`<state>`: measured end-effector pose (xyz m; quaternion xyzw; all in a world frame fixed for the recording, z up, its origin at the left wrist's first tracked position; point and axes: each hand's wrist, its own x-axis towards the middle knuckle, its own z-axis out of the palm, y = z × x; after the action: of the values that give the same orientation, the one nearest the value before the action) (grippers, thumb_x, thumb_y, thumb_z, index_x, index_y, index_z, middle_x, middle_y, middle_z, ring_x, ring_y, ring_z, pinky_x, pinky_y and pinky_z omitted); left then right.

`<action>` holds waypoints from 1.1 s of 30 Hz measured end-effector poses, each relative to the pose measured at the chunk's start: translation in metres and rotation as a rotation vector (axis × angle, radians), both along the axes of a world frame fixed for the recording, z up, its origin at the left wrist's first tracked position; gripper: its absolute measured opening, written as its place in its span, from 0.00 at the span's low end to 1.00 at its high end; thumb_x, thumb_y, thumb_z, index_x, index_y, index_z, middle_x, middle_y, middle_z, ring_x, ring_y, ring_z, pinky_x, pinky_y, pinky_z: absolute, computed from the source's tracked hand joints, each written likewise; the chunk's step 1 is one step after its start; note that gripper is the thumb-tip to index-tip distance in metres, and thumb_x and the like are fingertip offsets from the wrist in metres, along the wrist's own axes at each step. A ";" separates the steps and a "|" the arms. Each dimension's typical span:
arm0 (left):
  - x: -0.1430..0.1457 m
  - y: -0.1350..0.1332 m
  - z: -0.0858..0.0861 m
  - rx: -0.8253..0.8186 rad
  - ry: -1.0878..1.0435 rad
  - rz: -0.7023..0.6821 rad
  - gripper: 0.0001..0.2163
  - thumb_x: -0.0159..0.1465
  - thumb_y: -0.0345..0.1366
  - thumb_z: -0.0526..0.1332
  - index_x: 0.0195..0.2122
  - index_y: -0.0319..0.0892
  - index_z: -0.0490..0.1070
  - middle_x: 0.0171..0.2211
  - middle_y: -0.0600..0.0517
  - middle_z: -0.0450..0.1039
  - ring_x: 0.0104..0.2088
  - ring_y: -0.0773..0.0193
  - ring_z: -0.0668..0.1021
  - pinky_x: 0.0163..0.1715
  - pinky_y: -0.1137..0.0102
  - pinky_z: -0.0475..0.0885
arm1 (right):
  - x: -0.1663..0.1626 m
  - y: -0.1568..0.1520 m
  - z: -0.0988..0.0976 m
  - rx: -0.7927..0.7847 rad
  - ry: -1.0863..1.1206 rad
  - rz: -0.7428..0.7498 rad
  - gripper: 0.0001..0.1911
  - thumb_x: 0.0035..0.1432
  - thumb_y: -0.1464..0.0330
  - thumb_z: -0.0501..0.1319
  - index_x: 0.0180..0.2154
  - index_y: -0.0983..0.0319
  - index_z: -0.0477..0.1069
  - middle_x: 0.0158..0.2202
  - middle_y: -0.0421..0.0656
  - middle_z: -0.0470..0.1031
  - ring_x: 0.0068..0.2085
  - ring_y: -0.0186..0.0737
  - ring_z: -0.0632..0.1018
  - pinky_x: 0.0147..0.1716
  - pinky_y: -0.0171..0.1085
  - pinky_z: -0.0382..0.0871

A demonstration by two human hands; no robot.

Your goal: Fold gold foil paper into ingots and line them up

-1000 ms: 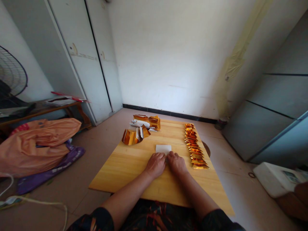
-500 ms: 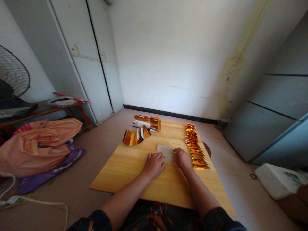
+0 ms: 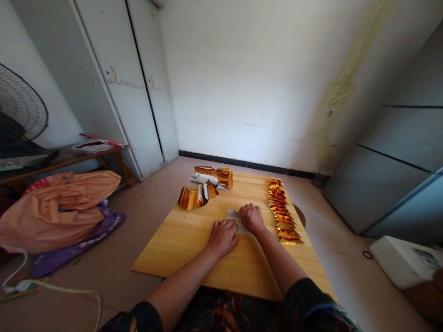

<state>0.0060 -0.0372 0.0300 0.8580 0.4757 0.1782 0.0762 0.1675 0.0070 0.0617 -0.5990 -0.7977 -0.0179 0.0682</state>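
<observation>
We have the white paper sheet (image 3: 234, 216) lying flat on the wooden counter (image 3: 180, 240), near its middle, its white side up. Only a strip of it shows between and beyond our two hands; the rest is hidden under them. From what we can see, its long axis seems to run across the counter from left to right, though that is a judgement from the visible far edge alone.

Our right hand (image 3: 252, 217) lies on the sheet's right part, knuckles up, fingers curled down onto the paper; this grip presses the sheet rather than pinching it, and we cannot tell whether the fingertips have an edge caught beneath them. Our left hand (image 3: 223, 236) rests on the near left corner, fingers bent and flat against the paper and the counter, likewise pressing, holding nothing lifted. The right hand sits farther from us than the left, so the sheet extends away and leftward from the right hand's knuckles.

Just to the right, well within reach, a row of folded gold pieces (image 3: 283, 213) runs away from us along the counter's right side. At the far left stands a curled bundle of gold foil sheets (image 3: 194, 195), and behind it a stack of gold and white paper (image 3: 213, 176).
</observation>
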 end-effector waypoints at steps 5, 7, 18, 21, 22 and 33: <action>0.001 0.000 0.000 0.009 -0.012 0.011 0.11 0.59 0.38 0.60 0.43 0.45 0.70 0.48 0.47 0.69 0.50 0.56 0.69 0.50 0.61 0.62 | 0.001 -0.018 -0.005 0.018 -0.076 0.142 0.11 0.63 0.69 0.51 0.38 0.59 0.72 0.39 0.46 0.73 0.45 0.42 0.68 0.44 0.40 0.54; 0.001 0.000 -0.001 0.018 -0.015 0.020 0.12 0.59 0.37 0.60 0.45 0.45 0.70 0.46 0.47 0.68 0.48 0.56 0.69 0.50 0.62 0.63 | -0.001 -0.025 -0.008 0.015 -0.069 0.156 0.12 0.63 0.68 0.51 0.41 0.58 0.72 0.40 0.46 0.72 0.45 0.43 0.68 0.43 0.40 0.54; -0.004 -0.008 -0.002 0.190 0.001 -0.017 0.10 0.61 0.28 0.52 0.38 0.42 0.72 0.43 0.44 0.69 0.47 0.55 0.70 0.49 0.60 0.66 | -0.013 -0.037 -0.013 -0.004 -0.069 0.119 0.14 0.64 0.68 0.49 0.47 0.56 0.69 0.43 0.47 0.71 0.46 0.44 0.68 0.46 0.44 0.53; -0.002 -0.006 -0.006 0.232 -0.060 -0.083 0.13 0.61 0.25 0.50 0.42 0.41 0.71 0.51 0.44 0.66 0.53 0.56 0.67 0.55 0.60 0.63 | -0.013 -0.036 -0.013 -0.007 -0.086 0.102 0.14 0.64 0.69 0.49 0.47 0.57 0.69 0.43 0.48 0.71 0.46 0.44 0.68 0.46 0.44 0.53; -0.001 -0.005 -0.007 0.230 -0.069 -0.091 0.14 0.60 0.24 0.50 0.43 0.41 0.71 0.53 0.44 0.66 0.54 0.56 0.66 0.57 0.59 0.61 | -0.013 -0.036 -0.013 -0.006 -0.088 0.099 0.14 0.64 0.69 0.49 0.47 0.57 0.69 0.43 0.48 0.71 0.45 0.44 0.68 0.46 0.44 0.53; 0.005 -0.005 -0.005 0.057 0.063 0.041 0.13 0.60 0.30 0.54 0.47 0.42 0.67 0.50 0.44 0.69 0.52 0.55 0.69 0.54 0.59 0.60 | 0.000 -0.046 -0.019 0.004 -0.075 0.005 0.12 0.63 0.70 0.49 0.43 0.59 0.69 0.44 0.48 0.70 0.46 0.43 0.67 0.42 0.40 0.54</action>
<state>0.0106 -0.0419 0.0247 0.8551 0.4900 0.1661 0.0328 0.1676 -0.0387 0.0429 -0.5957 -0.8011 -0.0416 0.0395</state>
